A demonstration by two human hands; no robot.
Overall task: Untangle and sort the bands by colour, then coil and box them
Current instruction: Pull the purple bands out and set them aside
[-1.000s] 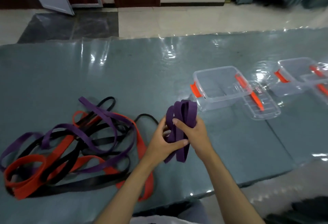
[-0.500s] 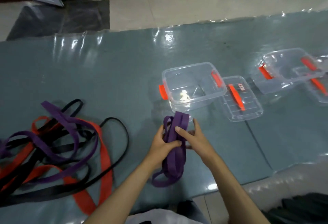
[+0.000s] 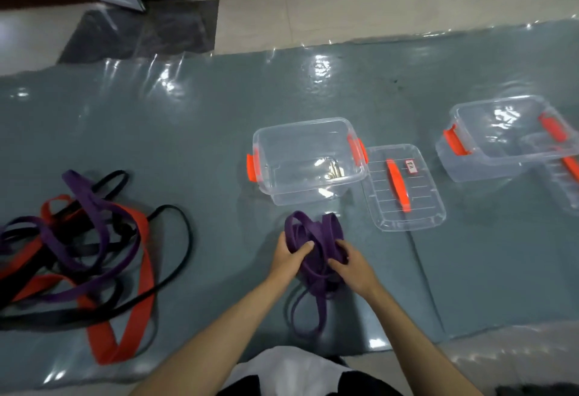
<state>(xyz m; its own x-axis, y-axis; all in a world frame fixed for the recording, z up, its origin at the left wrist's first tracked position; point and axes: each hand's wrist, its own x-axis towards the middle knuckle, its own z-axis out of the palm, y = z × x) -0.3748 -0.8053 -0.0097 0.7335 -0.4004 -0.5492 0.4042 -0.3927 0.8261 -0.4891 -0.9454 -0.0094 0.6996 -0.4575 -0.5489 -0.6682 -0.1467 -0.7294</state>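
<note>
A purple band (image 3: 316, 232) is bunched into a loose coil in front of me, with loops trailing toward the table's near edge. My left hand (image 3: 286, 257) grips the coil's left side, thumb over the strands. My right hand (image 3: 352, 265) grips its right side. Just beyond the coil stands an open clear box (image 3: 308, 160) with orange latches. At the left lies a tangle of bands (image 3: 78, 257) in purple, orange-red and black.
The box's clear lid (image 3: 404, 187) with an orange handle lies flat to its right. A second clear box (image 3: 507, 138) and its lid stand at the far right. The table (image 3: 188, 113) is covered in glossy grey-blue plastic; tiled floor lies beyond.
The purple band has gone from long hanging folds to a tighter bunch between both hands. The view has shifted, bringing the nearest box closer to the hands.
</note>
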